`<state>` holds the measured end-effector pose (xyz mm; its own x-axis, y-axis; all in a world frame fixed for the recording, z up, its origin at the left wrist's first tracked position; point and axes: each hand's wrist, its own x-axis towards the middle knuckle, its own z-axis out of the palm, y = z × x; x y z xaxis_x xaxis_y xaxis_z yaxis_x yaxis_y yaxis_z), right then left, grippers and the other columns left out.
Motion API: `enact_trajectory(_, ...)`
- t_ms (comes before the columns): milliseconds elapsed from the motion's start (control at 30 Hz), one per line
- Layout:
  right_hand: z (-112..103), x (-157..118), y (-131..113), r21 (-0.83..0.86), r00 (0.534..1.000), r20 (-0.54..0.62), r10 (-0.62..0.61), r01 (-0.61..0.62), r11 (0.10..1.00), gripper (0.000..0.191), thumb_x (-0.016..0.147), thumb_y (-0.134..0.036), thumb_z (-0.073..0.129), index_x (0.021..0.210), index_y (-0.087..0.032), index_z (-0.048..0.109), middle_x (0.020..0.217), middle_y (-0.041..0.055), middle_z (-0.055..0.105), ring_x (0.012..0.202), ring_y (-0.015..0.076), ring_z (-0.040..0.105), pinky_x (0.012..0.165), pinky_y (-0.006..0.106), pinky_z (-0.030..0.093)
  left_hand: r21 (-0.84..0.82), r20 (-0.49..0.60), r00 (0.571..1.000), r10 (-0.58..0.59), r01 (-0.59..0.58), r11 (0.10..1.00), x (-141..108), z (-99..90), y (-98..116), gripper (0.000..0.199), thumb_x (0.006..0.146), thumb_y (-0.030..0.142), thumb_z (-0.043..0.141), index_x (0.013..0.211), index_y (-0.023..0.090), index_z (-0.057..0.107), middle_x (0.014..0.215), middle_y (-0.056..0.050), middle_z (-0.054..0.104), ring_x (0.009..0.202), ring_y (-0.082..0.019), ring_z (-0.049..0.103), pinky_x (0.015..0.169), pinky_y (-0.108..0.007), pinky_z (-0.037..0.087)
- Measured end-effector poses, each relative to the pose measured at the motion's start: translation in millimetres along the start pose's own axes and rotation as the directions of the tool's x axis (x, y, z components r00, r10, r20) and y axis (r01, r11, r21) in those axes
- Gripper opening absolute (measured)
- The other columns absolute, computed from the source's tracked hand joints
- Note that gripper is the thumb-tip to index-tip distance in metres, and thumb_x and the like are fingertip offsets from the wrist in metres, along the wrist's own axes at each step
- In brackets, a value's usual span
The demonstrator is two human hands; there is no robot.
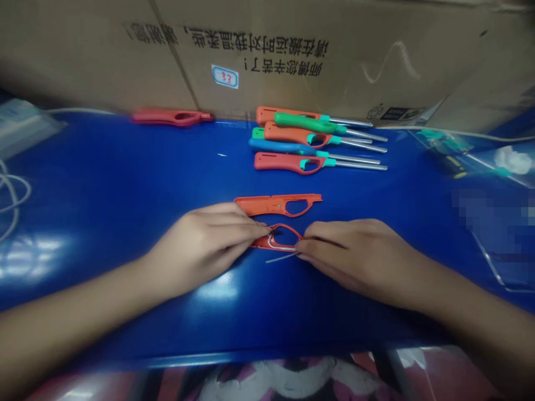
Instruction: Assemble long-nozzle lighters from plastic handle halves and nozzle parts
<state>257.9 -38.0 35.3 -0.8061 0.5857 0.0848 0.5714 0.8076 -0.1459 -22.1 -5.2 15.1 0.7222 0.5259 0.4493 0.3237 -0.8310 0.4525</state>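
Observation:
My left hand (209, 239) is closed on the handle end of an orange lighter shell half (288, 227), its fingertips pressed near the trigger loop. At the other end of that half, my right hand (346, 250) pinches with thumb and fingers, hiding what lies under them. A thin white wire (278, 246) runs inside the shell along the loop. A thin grey tube or wire (281, 258) sticks out leftward from below my right fingertips. The other orange shell half (273, 205) lies just beyond, its hollow inside facing up and its left end by my left hand.
Several assembled long-nosed lighters (288, 162) lie piled farther back on the blue table (175, 161). A red lighter shell (171, 117) rests at the back left against a large cardboard box (125, 61). Plastic bags (512, 161) with small parts are on the right; a white cable (12, 189) is on the left.

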Motion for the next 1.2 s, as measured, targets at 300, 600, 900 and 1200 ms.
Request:
enact_trajectory(300, -23, -17, 22, 0.076, 0.970, 0.155, 0.187, -0.200, 0.977, 0.019, 0.102, -0.033, 0.048, 0.109, -0.028, 0.065, 0.103, -0.0008, 0.070, 0.091, 0.0177, 0.065, 0.073, 0.032, 0.044, 0.059, 0.049, 0.998, -0.047, 0.044, 0.997, -2, -3.2, 5, 0.019, 0.098, 0.015, 0.060, 0.111, 0.013, 0.074, 0.105, -0.007, 0.078, 0.096, -0.018, 0.073, 0.086, -0.028, 0.058)
enact_trajectory(600, -19, -11, 14, 0.047, 0.974, 0.171, 0.148, -0.158, 0.986, 0.026, 0.106, -0.032, 0.043, 0.100, -0.025, 0.068, 0.091, 0.0000, 0.069, 0.080, 0.0174, 0.064, 0.067, 0.032, 0.041, 0.148, 0.071, 0.993, -0.091, 0.080, 0.986, 0, -6.5, 7, 0.017, 0.099, 0.023, 0.062, 0.105, 0.016, 0.076, 0.097, -0.006, 0.075, 0.089, -0.020, 0.068, 0.078, -0.033, 0.056)
enact_trajectory(900, -14, -8, 4, -0.195, 0.993, 0.101, 0.057, -0.037, 0.980, 0.017, 0.093, -0.010, 0.057, 0.095, -0.020, 0.071, 0.086, 0.0020, 0.067, 0.073, 0.0198, 0.060, 0.060, 0.033, 0.035, 0.177, 0.063, 0.995, -0.081, 0.069, 0.982, 0, -3.1, 8, 0.014, 0.098, 0.020, 0.063, 0.103, 0.014, 0.074, 0.097, -0.005, 0.075, 0.085, -0.019, 0.068, 0.076, -0.032, 0.054)
enact_trajectory(1200, -14, -5, -14, -0.431, 0.999, 0.050, 0.012, 0.011, 0.902, 0.034, 0.078, 0.004, 0.049, 0.092, -0.013, 0.075, 0.085, 0.0112, 0.072, 0.069, 0.0222, 0.062, 0.053, 0.033, 0.034, 0.174, 0.075, 0.992, -0.101, 0.087, 0.981, 1, -2.7, 7, 0.017, 0.098, 0.023, 0.063, 0.108, 0.016, 0.074, 0.097, -0.007, 0.073, 0.088, -0.020, 0.066, 0.077, -0.033, 0.054)
